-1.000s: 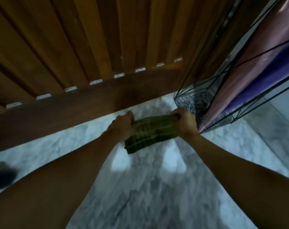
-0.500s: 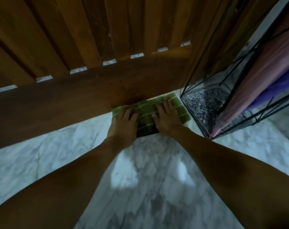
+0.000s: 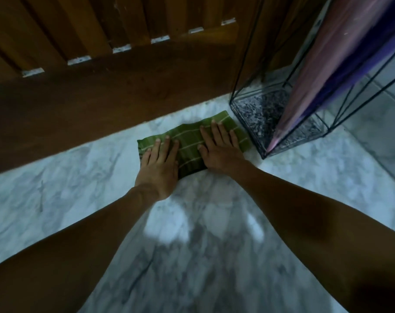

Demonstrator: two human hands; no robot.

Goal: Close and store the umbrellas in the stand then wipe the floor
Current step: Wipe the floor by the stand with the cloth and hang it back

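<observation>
A green striped cloth [image 3: 189, 143] lies flat on the white marble floor [image 3: 56, 195]. My left hand [image 3: 158, 168] presses its left part with straight fingers. My right hand [image 3: 221, 150] presses its right part the same way. Just right of the cloth stands a black wire umbrella stand [image 3: 244, 118] with a speckled base. Inside it lean a closed pink umbrella [image 3: 323, 71] and a closed purple umbrella [image 3: 359, 57], their tips down at the base.
A brown wooden slatted door [image 3: 115, 71] runs along the far edge of the floor, right behind the cloth. Pale floor tiles [image 3: 377, 123] continue to the right of the stand. Marble floor stretches toward me between my forearms.
A second ago both hands held the bunched cloth above the floor. They laid it flat by the door, and it has since slid back toward me, away from the door.
</observation>
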